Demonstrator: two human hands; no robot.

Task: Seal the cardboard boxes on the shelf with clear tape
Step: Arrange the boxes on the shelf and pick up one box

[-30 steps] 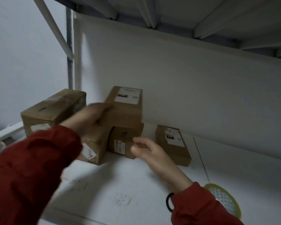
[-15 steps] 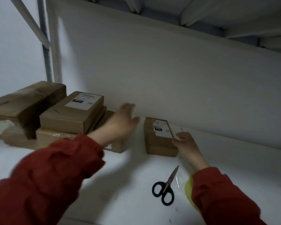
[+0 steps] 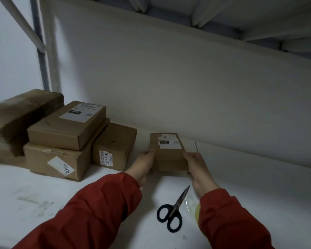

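White shelving fills the view, and its shelf (image 3: pixel 43 194) is a pale, scuffed board with a plain back wall behind it. On it lies a small cardboard box (image 3: pixel 169 155) with a white label on top, close to the back wall. The left hand (image 3: pixel 144 162) presses against the box's left side and the right hand (image 3: pixel 196 164) against its right side, so both hands grip the box between them; both arms wear red sleeves (image 3: pixel 97 212). Left of this box sits a stack of boxes (image 3: pixel 66 137), four in all, one lying on top of another. Black-handled scissors (image 3: pixel 174 209) lie just in front of the box, closed, beside the right sleeve. A yellowish tape roll (image 3: pixel 197 211) peeks out from under the right sleeve, touching the scissors' far side.
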